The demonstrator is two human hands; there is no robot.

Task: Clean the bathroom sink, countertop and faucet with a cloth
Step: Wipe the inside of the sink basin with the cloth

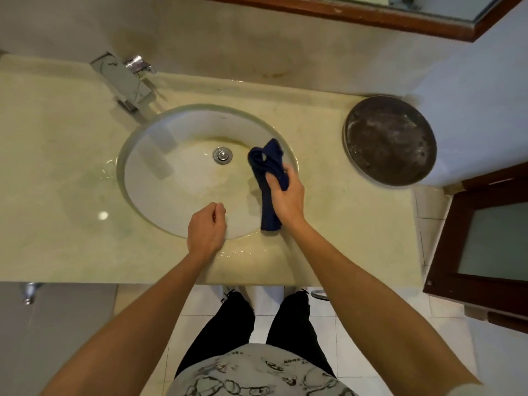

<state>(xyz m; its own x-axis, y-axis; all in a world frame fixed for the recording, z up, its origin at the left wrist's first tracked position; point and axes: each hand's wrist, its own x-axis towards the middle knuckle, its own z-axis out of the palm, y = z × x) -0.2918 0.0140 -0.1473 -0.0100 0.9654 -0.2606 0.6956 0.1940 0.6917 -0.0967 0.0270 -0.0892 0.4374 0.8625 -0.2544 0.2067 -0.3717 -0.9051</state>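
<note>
- The right hand grips a dark blue cloth, fingers curled round its middle; the cloth is bunched into a rope-like length, not spread flat.
- One end of the cloth hangs toward the near rim of the sink; the other end rises inside the basin, right of the drain. Holding it over the basin probably lets drips fall into the sink.
- The left hand hovers over the near rim of the sink, left of the cloth. Its fingers are curled in and hold nothing; thumb and fingertips appear to meet.
- The faucet stands behind the sink, at its far left, spout angled toward the basin. No water runs from it.
- The countertop shows water film left of the sink and along its near rim, so wiping there looks unfinished. Yellowish staining rings the drain area.
- A dark round pan sits on the countertop right of the sink, apart from the rim, its inside speckled with residue.
- A wood-framed mirror hangs beyond the sink, above the back wall.
- Writing: the shirt at the bottom edge carries printed figures and letters, too blurred to read. No brand shows on the faucet or sink.
</note>
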